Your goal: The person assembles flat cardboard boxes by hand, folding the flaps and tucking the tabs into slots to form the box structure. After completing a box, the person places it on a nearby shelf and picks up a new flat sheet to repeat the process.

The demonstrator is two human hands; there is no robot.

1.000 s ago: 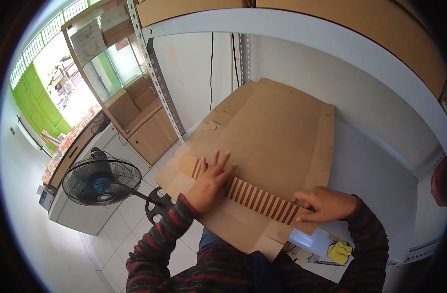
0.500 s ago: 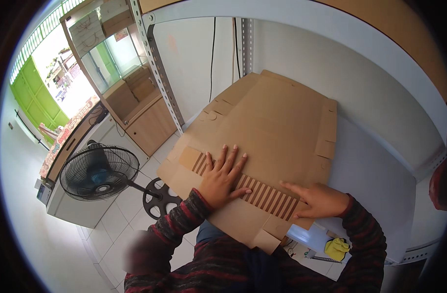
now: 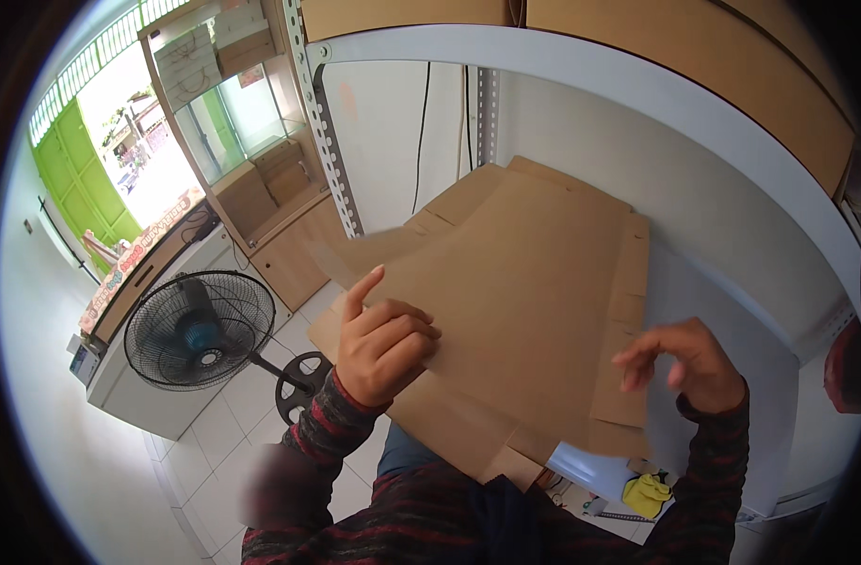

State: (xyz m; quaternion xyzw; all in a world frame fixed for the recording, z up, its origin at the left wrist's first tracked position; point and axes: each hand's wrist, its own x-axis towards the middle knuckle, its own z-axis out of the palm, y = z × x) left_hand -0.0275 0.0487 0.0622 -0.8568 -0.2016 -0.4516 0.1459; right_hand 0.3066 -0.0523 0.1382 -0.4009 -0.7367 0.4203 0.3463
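A large brown cardboard sheet [image 3: 524, 292] with cut tabs along its sides lies before me on top of more flat cardboard [image 3: 458, 428]. Its near left corner [image 3: 341, 259] is raised and bent. My left hand [image 3: 383, 344] is at that near edge with its fingers curled onto the sheet and the index finger pointing up. The left thumb is hidden. Above the sheet's right side my right hand [image 3: 689, 363] hovers with bent fingers apart from the thumb, holding nothing.
A black standing fan [image 3: 200, 330] is on the tiled floor to the left, by a glass-fronted cabinet [image 3: 251, 160]. Metal shelf posts [image 3: 322, 141] and a white crossbeam [image 3: 581, 47] frame the work area, with cardboard boxes [image 3: 675, 66] above. A yellow cloth [image 3: 647, 494] lies at the lower right.
The striped strip under my hands is out of sight. My left hand has gone from flat to curled, and the sheet's left corner has risen. My right hand has lifted off the cardboard, rightward.
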